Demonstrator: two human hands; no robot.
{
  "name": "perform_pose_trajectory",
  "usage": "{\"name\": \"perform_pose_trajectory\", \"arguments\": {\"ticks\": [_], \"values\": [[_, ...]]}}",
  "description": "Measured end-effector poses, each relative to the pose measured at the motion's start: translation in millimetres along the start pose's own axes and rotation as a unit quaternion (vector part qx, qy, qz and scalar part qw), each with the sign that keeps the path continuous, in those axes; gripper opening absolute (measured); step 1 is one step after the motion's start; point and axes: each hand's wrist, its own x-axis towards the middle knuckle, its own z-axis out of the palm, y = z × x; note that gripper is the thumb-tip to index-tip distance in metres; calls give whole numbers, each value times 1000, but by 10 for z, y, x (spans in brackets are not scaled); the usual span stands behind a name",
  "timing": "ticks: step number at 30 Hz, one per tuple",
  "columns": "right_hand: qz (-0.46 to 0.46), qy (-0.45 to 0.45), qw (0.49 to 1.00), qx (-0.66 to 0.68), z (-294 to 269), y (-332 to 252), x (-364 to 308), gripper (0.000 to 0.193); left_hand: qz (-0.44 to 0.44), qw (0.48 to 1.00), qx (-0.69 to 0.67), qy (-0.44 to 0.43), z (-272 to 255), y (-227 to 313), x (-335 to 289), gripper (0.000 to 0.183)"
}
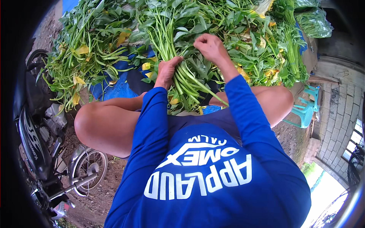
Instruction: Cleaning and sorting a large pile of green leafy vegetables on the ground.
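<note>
My left hand [166, 72] is closed round a bunch of long green leafy stems [184, 78], which look like water spinach. The cut ends point toward my lap, and the leaves spread away from me. To the right of the bunch, my right hand [210, 46] is raised over the greens with its fingers curled together. Whether anything sits between those fingers is hidden. Loose leafy greens [243, 49] lie heaped beyond and around both hands, with some yellow leaves [146, 66] among them.
A blue sheet [119, 86] shows under the greens. More stems [87, 57] are piled on the left, and bagged greens [315, 23] lie at the far right. A motorcycle [36, 144] stands at my left. Teal plastic stools [304, 114] are near a block wall [338, 102] on the right.
</note>
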Motion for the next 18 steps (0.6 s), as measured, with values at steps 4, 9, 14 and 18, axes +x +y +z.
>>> {"name": "perform_pose_trajectory", "arguments": {"ticks": [4,9,14,18], "values": [[216,-374,902,-27,-550,-350,-655,38,47,998,26,-17,39,218,-83,24],[237,-304,921,62,-615,-394,-1086,33,118,993,16,-17,238,364,-252,24],[312,-295,896,109,-755,-404,-1080,31,156,988,8,-4,222,456,-360,28],[330,-302,860,245,-890,-402,-1044,27,198,980,14,2,180,527,-383,23]]}}
